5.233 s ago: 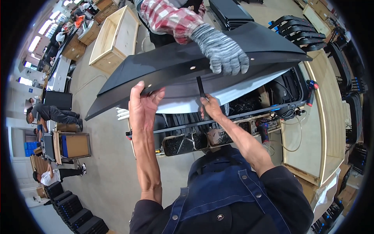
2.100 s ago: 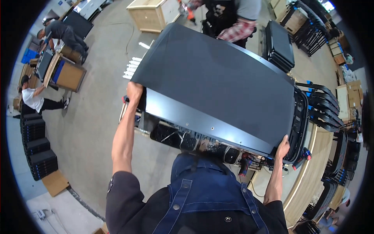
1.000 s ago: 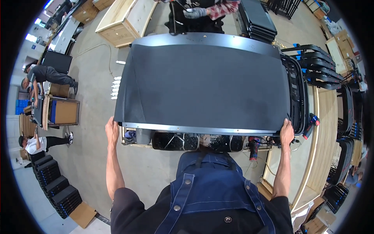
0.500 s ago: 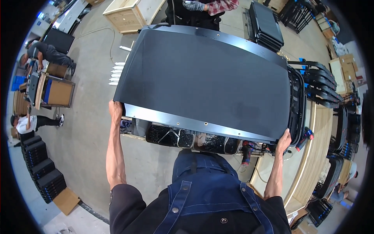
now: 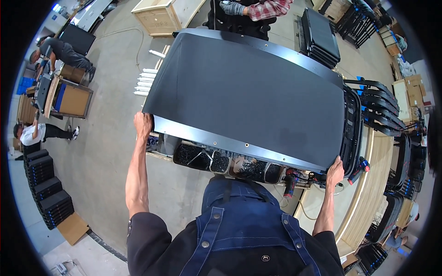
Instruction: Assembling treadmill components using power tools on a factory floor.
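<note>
Black metal panel (image 5: 248, 94), long axis nine-to-three, lies at twelve o'clock; left hand (image 5: 143, 125) and right hand (image 5: 334, 168) grasp its near corners.

Matte black panel (image 5: 258, 99) edged with a silvery grey rim, dark blue denim apron (image 5: 248, 230) with pale stitching over a black shirt, red-and-white plaid sleeve (image 5: 267, 8) beyond, pale wooden crate (image 5: 168, 16), grey concrete floor (image 5: 110, 152).
</note>
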`<state>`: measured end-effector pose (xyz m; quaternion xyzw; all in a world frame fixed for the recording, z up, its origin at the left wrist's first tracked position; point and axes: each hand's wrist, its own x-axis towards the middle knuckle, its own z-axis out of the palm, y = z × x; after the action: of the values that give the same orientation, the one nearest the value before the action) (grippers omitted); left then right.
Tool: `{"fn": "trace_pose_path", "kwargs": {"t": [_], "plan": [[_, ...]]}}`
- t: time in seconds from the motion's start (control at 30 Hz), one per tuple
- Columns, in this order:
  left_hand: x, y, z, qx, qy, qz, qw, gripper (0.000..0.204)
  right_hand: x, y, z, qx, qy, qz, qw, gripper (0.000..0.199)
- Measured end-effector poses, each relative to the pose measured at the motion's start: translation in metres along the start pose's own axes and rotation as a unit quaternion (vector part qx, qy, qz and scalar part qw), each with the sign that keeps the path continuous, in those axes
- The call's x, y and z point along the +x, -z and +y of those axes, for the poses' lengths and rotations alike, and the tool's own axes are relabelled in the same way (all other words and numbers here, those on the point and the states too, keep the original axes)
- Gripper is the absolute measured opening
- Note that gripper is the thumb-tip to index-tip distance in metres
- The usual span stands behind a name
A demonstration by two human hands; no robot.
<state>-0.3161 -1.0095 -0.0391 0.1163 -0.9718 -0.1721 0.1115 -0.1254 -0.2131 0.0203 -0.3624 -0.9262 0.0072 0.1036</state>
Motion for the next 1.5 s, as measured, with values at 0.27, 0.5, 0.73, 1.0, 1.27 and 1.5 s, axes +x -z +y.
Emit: {"fn": "trace_pose_path", "kwargs": {"t": [0.27, 0.5, 0.73, 1.0, 1.27, 1.5], "plan": [[-0.004, 0.005, 0.003, -0.025, -0.049, -0.005, 0.998, 0.031, -0.004, -0.012, 0.019, -0.052, 0.046, 0.013, 0.997, 0.050], [-0.009, 0.008, -0.004, -0.027, -0.006, -0.004, 1.000, 0.030, -0.009, -0.004, 0.004, -0.029, 0.099, 0.017, 0.994, 0.043], [-0.004, 0.006, 0.014, -0.006, 0.009, -0.010, 1.000, 0.018, -0.011, -0.001, 0.000, -0.083, 0.049, -0.024, 0.995, 0.045], [0.005, 0.045, -0.053, 0.109, -0.097, -0.004, 0.989, 0.030, -0.014, 0.055, -0.006, 0.126, -0.019, -0.016, 0.992, 0.038], [-0.033, 0.117, 0.077, -0.030, -0.023, -0.023, 0.999, 0.022, -0.134, 0.042, 0.090, 0.443, -0.170, -0.268, 0.838, 0.031], [-0.245, 0.012, 0.466, -0.227, -0.374, -0.245, 0.865, 0.052, -0.144, 0.009, 0.169, 0.325, -0.138, -0.422, 0.835, 0.034]]}}
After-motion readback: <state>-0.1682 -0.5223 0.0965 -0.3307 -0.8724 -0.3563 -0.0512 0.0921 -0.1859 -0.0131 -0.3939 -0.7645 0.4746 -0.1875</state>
